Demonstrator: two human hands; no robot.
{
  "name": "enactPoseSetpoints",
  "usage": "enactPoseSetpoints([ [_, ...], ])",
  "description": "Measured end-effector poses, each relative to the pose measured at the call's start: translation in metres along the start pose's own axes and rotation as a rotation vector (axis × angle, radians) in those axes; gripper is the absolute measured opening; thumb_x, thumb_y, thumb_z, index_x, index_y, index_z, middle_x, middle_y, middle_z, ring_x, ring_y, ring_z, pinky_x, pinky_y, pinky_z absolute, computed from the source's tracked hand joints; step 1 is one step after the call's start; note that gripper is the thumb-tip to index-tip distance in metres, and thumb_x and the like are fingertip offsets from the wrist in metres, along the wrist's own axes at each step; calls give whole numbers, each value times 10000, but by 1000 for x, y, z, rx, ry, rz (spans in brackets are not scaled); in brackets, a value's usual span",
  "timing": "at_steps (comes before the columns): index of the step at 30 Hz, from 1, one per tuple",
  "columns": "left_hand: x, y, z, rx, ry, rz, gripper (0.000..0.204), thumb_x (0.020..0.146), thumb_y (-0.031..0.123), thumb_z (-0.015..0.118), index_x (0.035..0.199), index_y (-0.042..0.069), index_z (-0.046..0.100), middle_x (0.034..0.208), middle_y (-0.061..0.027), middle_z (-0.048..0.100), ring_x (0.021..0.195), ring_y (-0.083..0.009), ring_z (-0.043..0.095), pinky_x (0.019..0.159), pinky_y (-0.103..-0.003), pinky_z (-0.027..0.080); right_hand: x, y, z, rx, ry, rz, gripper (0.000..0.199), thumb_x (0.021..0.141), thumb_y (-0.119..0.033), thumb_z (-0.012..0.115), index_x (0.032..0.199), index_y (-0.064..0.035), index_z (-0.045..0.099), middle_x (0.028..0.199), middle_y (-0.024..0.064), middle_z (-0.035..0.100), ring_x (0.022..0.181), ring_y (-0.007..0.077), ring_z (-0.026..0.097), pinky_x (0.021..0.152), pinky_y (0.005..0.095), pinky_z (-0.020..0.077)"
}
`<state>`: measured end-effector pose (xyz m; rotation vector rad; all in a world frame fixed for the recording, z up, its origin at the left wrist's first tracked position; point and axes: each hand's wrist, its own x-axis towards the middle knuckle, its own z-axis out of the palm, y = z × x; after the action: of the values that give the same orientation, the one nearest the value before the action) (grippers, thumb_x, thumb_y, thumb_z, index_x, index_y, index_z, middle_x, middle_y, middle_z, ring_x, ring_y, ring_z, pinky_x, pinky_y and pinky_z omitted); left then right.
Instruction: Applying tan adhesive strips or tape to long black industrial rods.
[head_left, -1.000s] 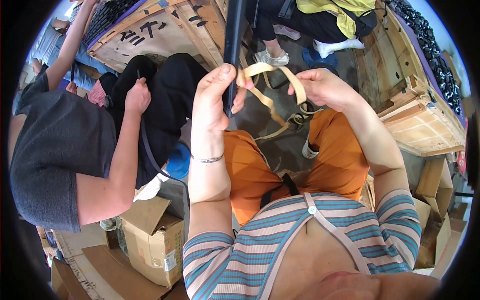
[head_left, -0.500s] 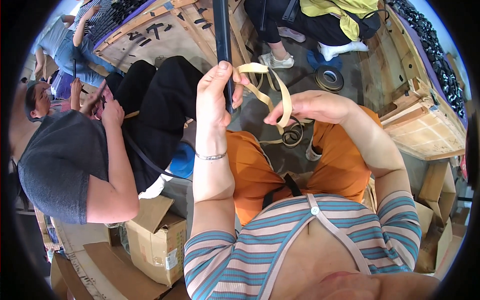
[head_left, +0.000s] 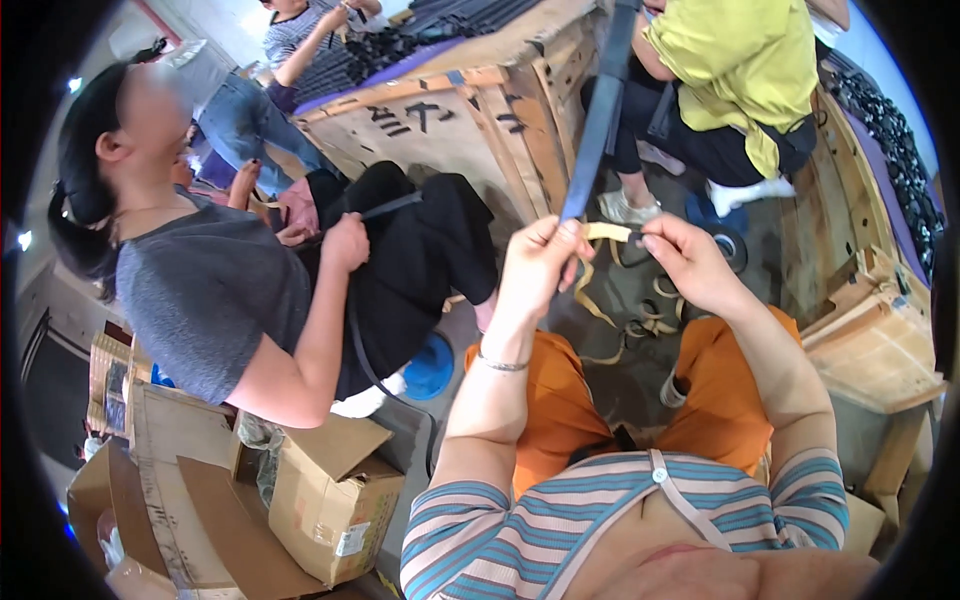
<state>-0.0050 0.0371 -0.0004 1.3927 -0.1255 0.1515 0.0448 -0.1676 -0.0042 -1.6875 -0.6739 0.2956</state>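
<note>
**Two hands at a dark bar, tan strip between them**

Head view: a long, dark blue-black bar [head_left: 598,110] runs from the upper edge down to the left hand [head_left: 535,265], which is closed around its lower end, fingers curled tight and thumb pressed against it. A thin, tan, papery strip [head_left: 607,232] crosses from that grip to the right hand [head_left: 690,262], which pinches the strip's other end between thumb and fingertips, the remaining fingers loosely bent. Below the bar's lower end more of the tan strip hangs in loose curls [head_left: 600,310] and lies in loops on the grey floor between the person's orange-trousered knees [head_left: 560,400].

Left of the bar stands a rough wooden crate [head_left: 450,130] with black painted marks, its top covered by a purple sheet and dark parts. Farther left of the bar a co-worker in a grey shirt [head_left: 215,290] sits close, one hand [head_left: 345,240] shut on a thin dark rod; that person's black trousers crowd the space beside the left forearm. Right of the bar a person in a yellow-green top [head_left: 740,60] sits behind it, and a second wooden crate [head_left: 880,330] stands at the far right. Well below and left of the bar, open brown cardboard boxes [head_left: 320,500] lie on the floor, and a round blue lid [head_left: 432,368] lies nearer the bar.
</note>
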Motion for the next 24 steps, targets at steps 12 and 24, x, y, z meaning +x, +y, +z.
enactPoseSetpoints([
  [12, 2, 4, 20, -33, -120, -72, 281, 887, 264, 541, 769, 13, 584, 750, -74, 613, 409, -58, 425, 338, -172, 276, 5, -13, -5, 769, -393, -4, 333, 877, -259, 458, 1010, 36, 537, 791, 79, 557, 636, 154, 568, 554, 255, 457],
  [24, 7, -9, 29, -48, -27, -94, 263, 917, 262, 488, 889, 12, 563, 734, -40, 577, 549, -66, 497, 402, -176, 368, -2, -4, -10, 296, 99, -204, 252, 921, -197, 467, 845, 9, 591, 692, -10, 409, 495, 49, 416, 448, 186, 313],
])
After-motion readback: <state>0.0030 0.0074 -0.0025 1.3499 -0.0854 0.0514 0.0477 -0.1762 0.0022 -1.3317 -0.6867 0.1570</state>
